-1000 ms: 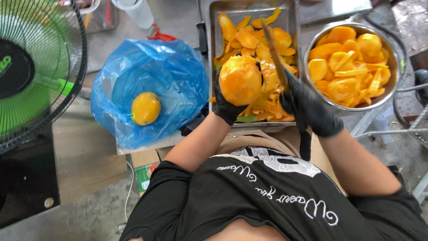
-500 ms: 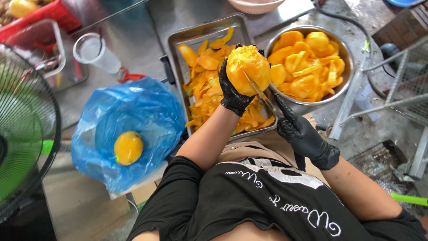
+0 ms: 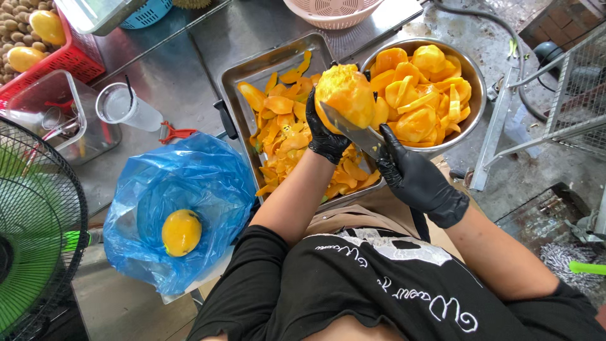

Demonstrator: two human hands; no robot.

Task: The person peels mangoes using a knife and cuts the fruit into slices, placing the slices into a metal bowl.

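My left hand (image 3: 325,136), in a black glove, grips a peeled orange mango (image 3: 346,95) and holds it up over the metal tray (image 3: 252,69). Black-gloved as well, my right hand (image 3: 416,180) is closed on a knife (image 3: 356,132). Its blade lies against the mango's lower side. The tray is full of orange and yellow peel strips (image 3: 284,136). Just right of the mango stands a round metal bowl (image 3: 476,104) piled with peeled mango pieces (image 3: 423,95).
A blue plastic bag (image 3: 183,202) at my left holds one whole yellow mango (image 3: 181,232). A green fan (image 3: 35,233) stands far left. A clear cup (image 3: 123,107), a red peeler (image 3: 173,133), a red basket (image 3: 53,60) and a pink colander (image 3: 331,11) sit on the steel counter.
The view has shifted so everything sits lower and further right in the frame. The mango has turned in my left hand and the knife blade now lies under it.
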